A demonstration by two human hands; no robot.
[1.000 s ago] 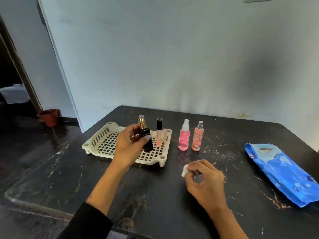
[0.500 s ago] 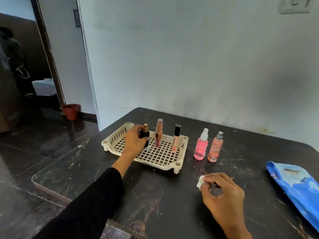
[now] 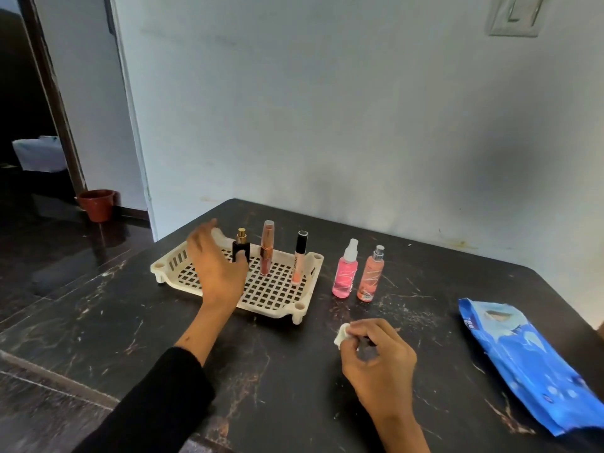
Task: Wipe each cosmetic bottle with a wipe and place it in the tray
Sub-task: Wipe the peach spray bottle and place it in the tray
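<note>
A cream slotted tray [image 3: 276,297] sits on the dark table. Three bottles stand upright in it: a small black perfume bottle [image 3: 241,246] with a gold top, a rose-gold tube [image 3: 266,252] and a peach gloss tube [image 3: 299,257] with a black cap. My left hand [image 3: 217,266] hovers over the tray with fingers apart, its thumb just in front of the black bottle. Right of the tray, on the table, stand a pink spray bottle [image 3: 345,270] and an orange spray bottle [image 3: 371,275]. My right hand [image 3: 376,358] pinches a crumpled white wipe [image 3: 341,335] near the table's front.
A blue pack of wipes [image 3: 529,361] lies at the right of the table. The table's left edge [image 3: 65,335] drops to a dark floor with a red-brown pot [image 3: 97,204] by a doorway. A pale wall stands just behind the table.
My left hand carried the black perfume bottle into the tray, set it upright at the back left and opened off it. My right hand kept hold of the wipe.
</note>
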